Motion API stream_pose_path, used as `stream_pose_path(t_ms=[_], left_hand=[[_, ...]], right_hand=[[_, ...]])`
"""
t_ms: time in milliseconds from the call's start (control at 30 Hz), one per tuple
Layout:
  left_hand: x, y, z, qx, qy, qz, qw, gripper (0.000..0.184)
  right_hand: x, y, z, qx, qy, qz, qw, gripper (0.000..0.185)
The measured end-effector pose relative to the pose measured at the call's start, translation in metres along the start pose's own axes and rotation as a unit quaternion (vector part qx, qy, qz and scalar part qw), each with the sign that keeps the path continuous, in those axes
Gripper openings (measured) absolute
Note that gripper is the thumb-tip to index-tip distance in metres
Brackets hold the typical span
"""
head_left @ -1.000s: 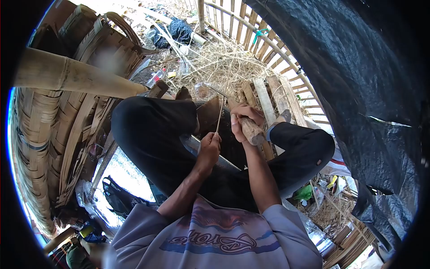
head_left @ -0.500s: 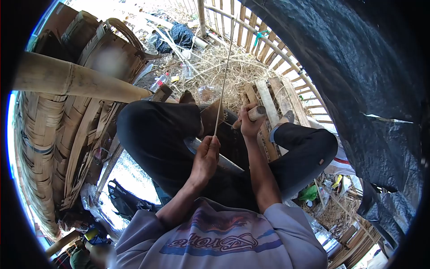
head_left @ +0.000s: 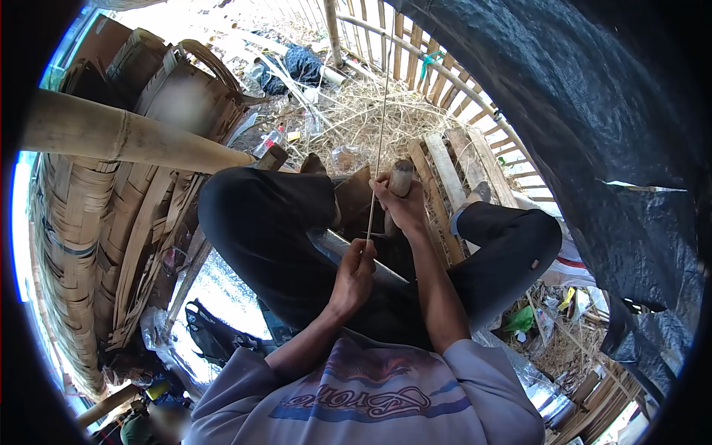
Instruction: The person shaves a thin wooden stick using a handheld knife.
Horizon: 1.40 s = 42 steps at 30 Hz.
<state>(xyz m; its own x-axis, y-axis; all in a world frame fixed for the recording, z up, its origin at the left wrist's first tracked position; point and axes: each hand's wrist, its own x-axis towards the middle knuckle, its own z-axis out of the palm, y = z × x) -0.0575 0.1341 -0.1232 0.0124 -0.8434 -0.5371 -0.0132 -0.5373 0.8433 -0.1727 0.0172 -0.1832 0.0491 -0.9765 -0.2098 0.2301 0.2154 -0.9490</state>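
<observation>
My left hand [head_left: 353, 278] is closed in a pinch around the lower end of a long thin bamboo strip [head_left: 380, 122], which stands nearly upright and runs up past the fence. Ahead of it, my right hand [head_left: 404, 208] is wrapped round a thick wooden tool handle [head_left: 401, 176]; its fingertips touch the strip. What is fixed to the handle's lower end is mostly hidden, so I cannot tell the kind of tool. Below the hands, a greyish flat bar [head_left: 389, 273] lies across my lap, partly covered by my left hand.
A thick bamboo pole [head_left: 141, 139] crosses at left above woven bamboo panels [head_left: 78, 267]. Black plastic sheeting [head_left: 593, 133] hangs at right beside a slatted bamboo fence [head_left: 445, 70]. Wooden slats [head_left: 449, 178], straw [head_left: 371, 111] and a plastic bottle [head_left: 271, 139] lie ahead.
My right hand has moved left with the wooden-handled tool and now meets the strip. My left hand has shifted slightly right and down, and the strip stands more upright.
</observation>
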Motion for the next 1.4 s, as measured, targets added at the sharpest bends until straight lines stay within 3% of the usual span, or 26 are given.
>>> stream_pose_path(t_ms=[167,233,400,467,567,667,733,800,833,867,933,967,1100,1400], left_hand=[[-0.003,0.0,0.004,0.035,0.024,-0.001,0.999,0.027],[-0.004,0.002,0.004,0.045,0.023,-0.002,0.999,0.027],[-0.005,0.007,0.006,0.065,0.014,-0.004,0.998,0.029],[0.0,0.012,0.007,-0.047,-0.01,-0.037,0.998,0.028],[0.022,0.014,0.006,-0.079,0.003,-0.025,0.997,0.024],[0.039,0.019,-0.003,-0.135,-0.012,-0.044,0.99,0.021],[0.044,0.022,-0.003,-0.148,-0.008,-0.039,0.988,0.02],[0.045,0.024,-0.002,-0.16,-0.004,-0.036,0.986,0.019],[0.045,0.025,0.001,-0.156,0.002,-0.037,0.987,0.018],[0.045,0.026,0.002,-0.153,0.009,-0.038,0.987,0.018],[0.047,0.026,0.003,-0.174,0.005,-0.042,0.984,0.018],[0.048,0.026,0.002,-0.191,-0.001,-0.045,0.981,0.018],[0.05,0.029,-0.002,-0.227,-0.013,-0.062,0.972,0.017],[0.059,0.016,-0.005,-0.093,0.058,0.005,0.994,0.018]], right_hand=[[0.0,0.0,0.002,-0.065,0.023,-0.069,0.995,0.017],[0.001,0.008,-0.002,-0.059,0.01,0.036,0.998,0.017],[-0.003,-0.004,-0.002,-0.006,0.001,0.085,0.996,0.019],[-0.005,-0.004,0.0,-0.001,-0.007,0.077,0.997,0.019],[-0.009,-0.006,0.002,-0.001,-0.032,0.068,0.997,0.021],[-0.015,-0.018,0.002,-0.053,0.039,0.058,0.996,0.021],[-0.025,-0.027,-0.005,0.037,0.135,-0.153,0.978,0.019],[-0.047,-0.057,-0.016,0.122,0.106,-0.202,0.966,0.014],[-0.052,-0.063,-0.023,0.084,0.099,-0.304,0.944,0.015],[-0.06,-0.087,-0.019,0.131,0.037,-0.363,0.922,0.016],[-0.08,-0.114,-0.013,0.077,0.028,-0.409,0.909,0.022],[-0.081,-0.116,-0.018,0.07,-0.01,-0.464,0.883,0.017],[-0.085,-0.127,-0.007,0.045,-0.149,-0.531,0.833,0.016],[-0.085,-0.116,0.015,0.018,-0.19,-0.552,0.812,0.014]])
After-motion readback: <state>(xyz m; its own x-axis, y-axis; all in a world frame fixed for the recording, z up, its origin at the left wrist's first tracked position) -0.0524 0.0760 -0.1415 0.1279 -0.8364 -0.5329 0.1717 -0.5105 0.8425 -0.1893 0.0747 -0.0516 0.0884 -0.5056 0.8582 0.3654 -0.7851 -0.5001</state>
